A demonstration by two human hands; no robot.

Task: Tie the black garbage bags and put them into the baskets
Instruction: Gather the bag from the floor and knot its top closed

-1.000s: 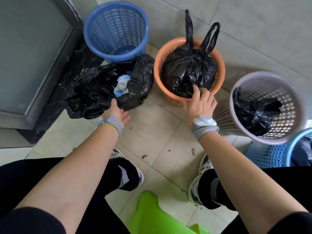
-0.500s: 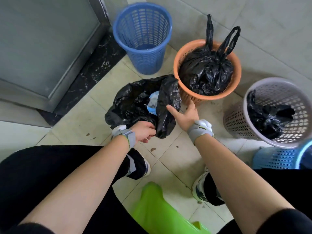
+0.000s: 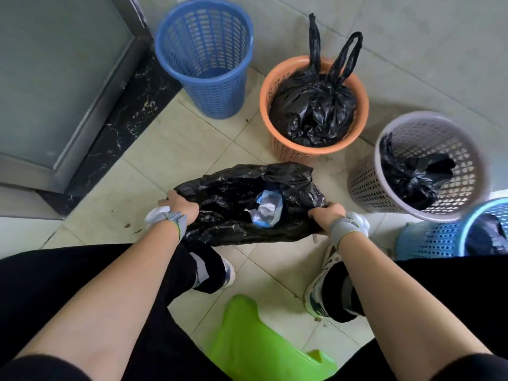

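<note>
The open black garbage bag (image 3: 242, 213) lies on the tiled floor (image 3: 176, 149) between the person's feet and the orange basket (image 3: 277, 86) — left hand (image 3: 180, 206) and right hand (image 3: 327, 215) each clamp an edge, pale rubbish showing inside.

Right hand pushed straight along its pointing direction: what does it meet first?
The untied black bag the right hand grips; beyond that, probably the orange basket, though depth is unclear.

The light blue basket (image 3: 428, 240) is cut off at the right edge, its black bag (image 3: 486, 237) partly hidden.
</note>
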